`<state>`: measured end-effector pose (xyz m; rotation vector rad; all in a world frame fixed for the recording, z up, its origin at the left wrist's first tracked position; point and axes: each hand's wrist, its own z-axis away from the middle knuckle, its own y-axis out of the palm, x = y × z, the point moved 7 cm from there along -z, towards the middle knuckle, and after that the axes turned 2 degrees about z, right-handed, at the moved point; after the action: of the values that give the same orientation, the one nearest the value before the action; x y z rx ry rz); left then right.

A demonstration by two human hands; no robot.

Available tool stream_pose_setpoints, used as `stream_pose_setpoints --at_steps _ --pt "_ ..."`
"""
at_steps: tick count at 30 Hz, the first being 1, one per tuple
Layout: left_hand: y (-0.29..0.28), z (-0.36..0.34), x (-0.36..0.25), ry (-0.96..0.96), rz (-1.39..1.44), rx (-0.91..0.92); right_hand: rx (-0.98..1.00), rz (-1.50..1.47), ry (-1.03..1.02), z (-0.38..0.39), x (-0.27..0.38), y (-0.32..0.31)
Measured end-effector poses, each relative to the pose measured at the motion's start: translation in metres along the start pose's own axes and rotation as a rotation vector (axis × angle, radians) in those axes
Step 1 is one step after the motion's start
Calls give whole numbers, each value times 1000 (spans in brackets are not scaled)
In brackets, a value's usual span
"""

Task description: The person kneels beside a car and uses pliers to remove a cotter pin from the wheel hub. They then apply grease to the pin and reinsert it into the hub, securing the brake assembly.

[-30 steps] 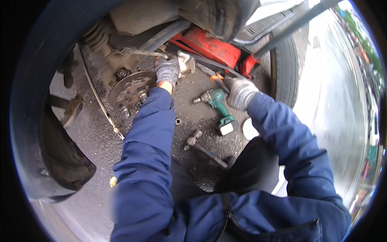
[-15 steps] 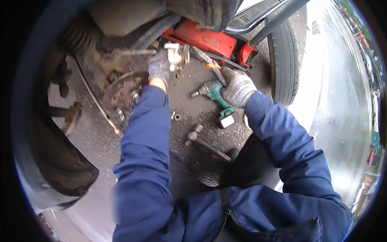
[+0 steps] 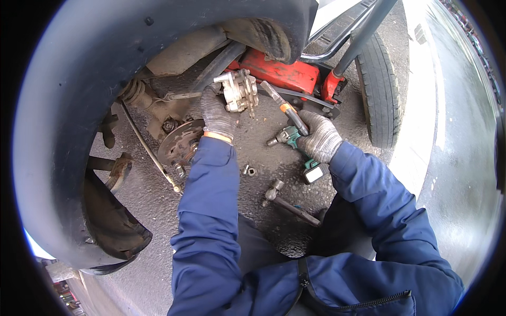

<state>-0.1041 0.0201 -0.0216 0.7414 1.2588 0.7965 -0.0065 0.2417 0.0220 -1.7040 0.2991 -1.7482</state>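
My left hand (image 3: 217, 115), in a grey knit glove, is closed on a silver-grey brake caliper (image 3: 241, 92) and holds it up beneath the wheel arch. Part of those fingers is hidden behind the caliper. In my gloved right hand (image 3: 319, 137) is a tool with a flat grey metal blade and an orange-and-black handle (image 3: 273, 96); its tip points at the caliper, with a small gap between them. A green cordless impact wrench (image 3: 289, 136) lies on the ground, partly behind the right hand. The rusty brake disc (image 3: 176, 145) sits left of my left forearm.
A ball-peen hammer (image 3: 290, 204) lies before my knees. Small metal sockets (image 3: 250, 170) rest on the asphalt. Behind the caliper stands a red floor jack (image 3: 279, 68), and a tyre (image 3: 378, 89) is at the right. The dark wheel arch (image 3: 121, 47) curves over the left side.
My view has shifted, showing more of the wheel arch. The caliper is now turned and in fuller view in my left hand. The right hand keeps hold of the orange-and-black tool.
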Motion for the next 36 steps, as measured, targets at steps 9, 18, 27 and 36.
stream_pose_setpoints --at_steps 9,18,27,36 --pt "35 29 -7 -53 54 22 9 -129 -3 -6 -2 18" --pt "30 20 -9 36 103 23 -47 265 -143 18 20 4" --pt "2 13 -9 368 -215 -364 21 677 30 16 35 8" --pt "-6 -2 0 135 -154 -14 103 542 66 5 27 21"
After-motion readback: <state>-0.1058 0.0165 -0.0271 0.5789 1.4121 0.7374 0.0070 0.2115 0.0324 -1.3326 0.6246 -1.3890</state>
